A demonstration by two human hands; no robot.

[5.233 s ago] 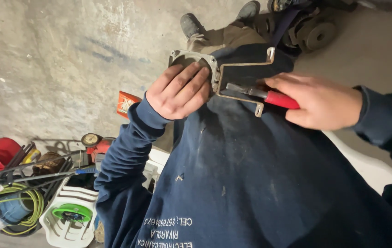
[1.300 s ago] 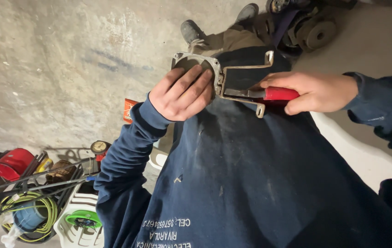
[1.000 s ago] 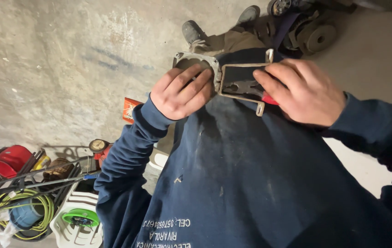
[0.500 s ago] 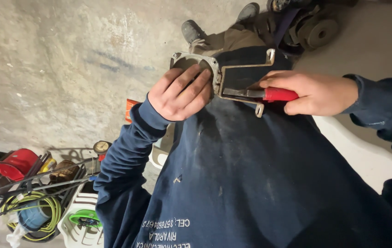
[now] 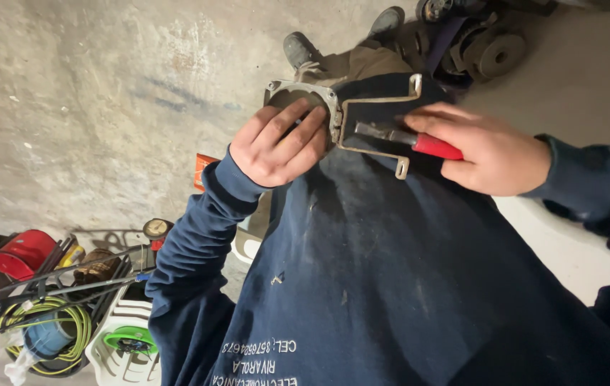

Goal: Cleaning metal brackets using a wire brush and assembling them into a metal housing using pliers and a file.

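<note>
The left hand [image 5: 280, 143] was wrapped over a round metal housing [image 5: 298, 96], its fingers [image 5: 298, 129] curled tight across the front, holding it against the dark blue sweatshirt [image 5: 390, 271]. A bent metal bracket [image 5: 380, 100] jutted from the housing's side. The right hand [image 5: 494, 154] had its fingers closed around the red handle of a screwdriver [image 5: 419, 141], its shaft lying inside the bracket. Down on the concrete floor [image 5: 76, 107] sat a red bucket [image 5: 22, 254] and coiled yellow-green hose [image 5: 69, 332].
</note>
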